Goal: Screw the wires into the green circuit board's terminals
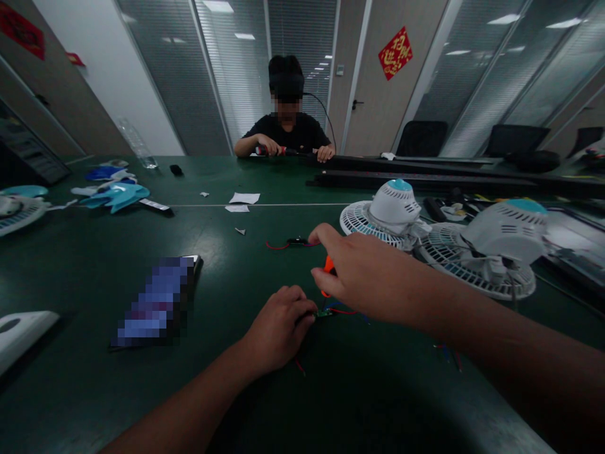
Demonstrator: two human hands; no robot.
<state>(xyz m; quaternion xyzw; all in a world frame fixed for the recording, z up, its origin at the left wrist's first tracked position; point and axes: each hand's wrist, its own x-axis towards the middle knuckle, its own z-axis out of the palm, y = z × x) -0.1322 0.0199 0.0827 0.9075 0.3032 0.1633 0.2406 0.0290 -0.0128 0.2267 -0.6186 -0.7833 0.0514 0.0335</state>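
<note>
My left hand [283, 325] is closed in a pinch on the left end of a small green circuit board [324, 313] low over the table. Red and blue wires run from the board, and a red wire end shows below my left hand. My right hand [354, 268] is curled around an orange-and-black screwdriver [329, 265], mostly hidden by the fingers. Its thin shaft points down at the board. Just beyond the right fingertips lies a small black part [297, 241] with a red wire; whether the index finger touches it I cannot tell.
A phone [155, 302] lies on the green table at left. White fan housings [394, 208] stand at right, near my right forearm. Blue fan blades [116, 195] and paper scraps [244, 198] lie farther back. Across the table, a person [286, 126] holds a red-and-black tool beside long black bars [416, 183].
</note>
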